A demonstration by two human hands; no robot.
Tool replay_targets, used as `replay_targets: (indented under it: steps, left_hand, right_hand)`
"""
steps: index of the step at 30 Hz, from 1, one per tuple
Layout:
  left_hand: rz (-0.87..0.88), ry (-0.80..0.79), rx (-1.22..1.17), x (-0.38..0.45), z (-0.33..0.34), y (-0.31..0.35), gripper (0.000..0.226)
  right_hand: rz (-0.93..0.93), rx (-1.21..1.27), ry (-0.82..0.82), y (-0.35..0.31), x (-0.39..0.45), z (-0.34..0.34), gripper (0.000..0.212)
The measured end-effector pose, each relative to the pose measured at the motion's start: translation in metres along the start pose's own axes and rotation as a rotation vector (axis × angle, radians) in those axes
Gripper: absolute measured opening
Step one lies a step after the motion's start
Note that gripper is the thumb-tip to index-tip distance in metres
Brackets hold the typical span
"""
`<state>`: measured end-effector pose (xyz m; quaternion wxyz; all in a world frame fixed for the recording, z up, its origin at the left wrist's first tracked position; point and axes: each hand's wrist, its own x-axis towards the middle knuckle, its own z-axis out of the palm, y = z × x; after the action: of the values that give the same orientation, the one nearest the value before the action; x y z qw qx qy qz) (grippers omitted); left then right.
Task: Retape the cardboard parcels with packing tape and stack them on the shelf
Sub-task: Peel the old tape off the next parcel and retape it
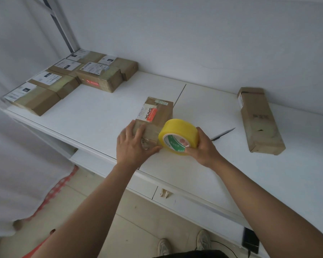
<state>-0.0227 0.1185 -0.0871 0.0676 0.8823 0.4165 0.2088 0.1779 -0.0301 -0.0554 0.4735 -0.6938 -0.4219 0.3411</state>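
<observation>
A small cardboard parcel [157,112] with a white and red label lies in the middle of the white shelf [101,116]. My left hand [134,144] grips its near end, fingers over the top and thumb along the front. Against the parcel's right near corner, my right hand [203,148] holds a yellow roll of packing tape [177,135] by its rim. A long flat parcel [259,121] lies to the right near the wall.
Several labelled parcels [67,79] sit grouped at the shelf's far left corner by the metal upright [63,28]. A dark blade-like tool [223,134] lies on the shelf right of the tape. A black device [250,240] lies at the shelf's near right edge.
</observation>
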Motion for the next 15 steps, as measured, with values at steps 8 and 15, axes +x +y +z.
replay_targets:
  steps: [8,15]
  left_hand:
    - [0.317,-0.099,0.164,0.012,-0.006,-0.006,0.096]
    - [0.361,-0.102,0.167,0.013,-0.006,-0.009,0.082]
  right_hand:
    - [0.018,-0.022,-0.011,0.005,0.002,-0.001,0.038]
    - [0.068,-0.003,-0.017,0.020,0.002,0.004,0.045]
